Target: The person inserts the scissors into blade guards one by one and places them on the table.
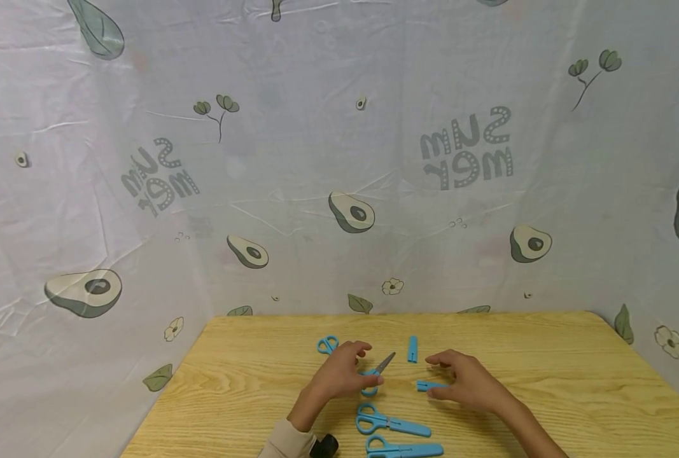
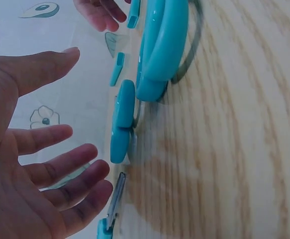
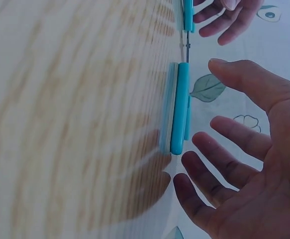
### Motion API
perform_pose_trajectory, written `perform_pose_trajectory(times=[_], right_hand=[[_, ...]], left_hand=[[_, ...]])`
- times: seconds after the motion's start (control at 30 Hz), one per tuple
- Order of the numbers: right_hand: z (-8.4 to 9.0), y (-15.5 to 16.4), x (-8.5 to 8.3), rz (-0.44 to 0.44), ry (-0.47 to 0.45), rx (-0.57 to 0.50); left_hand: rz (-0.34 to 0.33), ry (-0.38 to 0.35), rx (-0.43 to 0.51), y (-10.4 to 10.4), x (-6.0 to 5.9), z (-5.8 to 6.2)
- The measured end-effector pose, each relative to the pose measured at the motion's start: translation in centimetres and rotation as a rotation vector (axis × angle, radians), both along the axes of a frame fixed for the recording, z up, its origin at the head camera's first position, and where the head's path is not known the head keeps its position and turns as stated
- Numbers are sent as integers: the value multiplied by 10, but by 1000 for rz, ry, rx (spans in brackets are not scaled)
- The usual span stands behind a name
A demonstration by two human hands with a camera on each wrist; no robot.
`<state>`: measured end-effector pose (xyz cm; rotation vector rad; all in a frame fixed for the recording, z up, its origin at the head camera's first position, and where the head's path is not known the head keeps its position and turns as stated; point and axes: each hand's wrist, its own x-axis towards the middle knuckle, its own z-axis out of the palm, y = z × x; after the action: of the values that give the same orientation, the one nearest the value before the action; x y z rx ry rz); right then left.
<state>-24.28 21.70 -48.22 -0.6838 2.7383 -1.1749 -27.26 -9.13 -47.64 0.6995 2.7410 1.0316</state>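
Head view: left hand (image 1: pixel 339 372) hovers over uncapped scissors (image 1: pixel 376 372) at table (image 1: pixel 545 381) centre, fingers relaxed, gripping nothing; blade points far-right. Right hand (image 1: pixel 465 381) open, just beside loose blue cap (image 1: pixel 427 385). Second cap (image 1: pixel 412 349) lies farther back. Small scissors (image 1: pixel 328 345) far-left of left hand. Two capped scissors (image 1: pixel 391 423) near edge.

Left wrist view: left hand (image 2: pixel 30 164) open, fingers spread, off scissors (image 2: pixel 122 122).

Right wrist view: right hand (image 3: pixel 244 164) open, fingers just short of cap (image 3: pixel 179 114).
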Motion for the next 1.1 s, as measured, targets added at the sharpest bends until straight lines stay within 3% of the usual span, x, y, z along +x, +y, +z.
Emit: perform_pose_trajectory(times=[0.33, 0.57, 0.87, 1.1], right_hand=[[-3, 3, -2, -17, -41, 31], [-4, 7, -3, 30, -51, 43], [-8, 9, -1, 41, 46, 61], [-8, 7, 0, 22, 2, 45]], left_hand=[[-13, 3, 52, -8, -2, -14], [-33, 31, 54, -12, -6, -22], [-66, 101, -56, -14, -4, -17], [-94, 133, -79, -15, -2, -13]])
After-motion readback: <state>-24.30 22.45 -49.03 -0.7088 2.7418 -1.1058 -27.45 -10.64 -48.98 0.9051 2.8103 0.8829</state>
